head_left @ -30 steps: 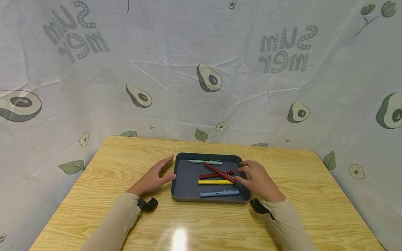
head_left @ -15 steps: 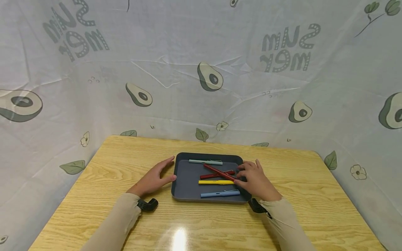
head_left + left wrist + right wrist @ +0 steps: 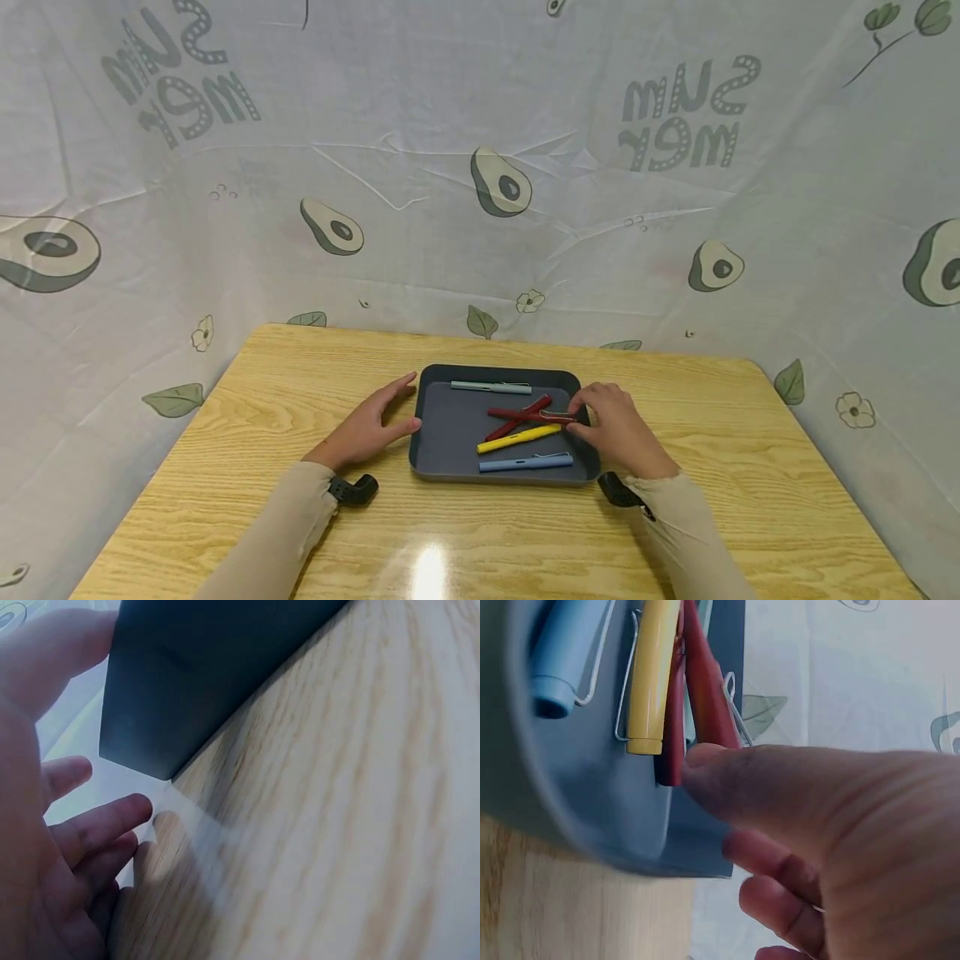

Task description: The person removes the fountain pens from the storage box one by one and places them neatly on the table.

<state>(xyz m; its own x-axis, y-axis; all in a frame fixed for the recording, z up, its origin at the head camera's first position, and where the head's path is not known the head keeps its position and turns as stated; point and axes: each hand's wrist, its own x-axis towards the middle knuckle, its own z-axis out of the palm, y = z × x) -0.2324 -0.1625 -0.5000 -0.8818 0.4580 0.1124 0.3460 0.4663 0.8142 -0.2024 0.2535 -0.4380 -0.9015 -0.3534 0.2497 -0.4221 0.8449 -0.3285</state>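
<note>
In the head view a dark grey tray [image 3: 450, 450] holds several pens. My right hand [image 3: 621, 429] reaches over its right side and pinches the clip end of a dark red pen [image 3: 517, 413]. This pen lies nearly level across a second dark red pen [image 3: 498, 432], which slants beneath it. In the right wrist view the thumb presses on the held red pen [image 3: 712, 712]. Just in front is a yellow pen [image 3: 517, 439], tilted. My left hand [image 3: 367, 429] has its fingers extended, its thumb at the tray's left rim.
A pale green pen [image 3: 491, 387] lies along the tray's back. Along the front lies a blue pen [image 3: 525, 462]. The tray stands on a wooden table [image 3: 480, 533], and a patterned white cloth [image 3: 420, 275] hangs behind the table.
My right hand has taken hold of the upper red pen and turned it from diagonal to nearly level. The lower red pen and the yellow pen have swivelled. My left hand stays put.
</note>
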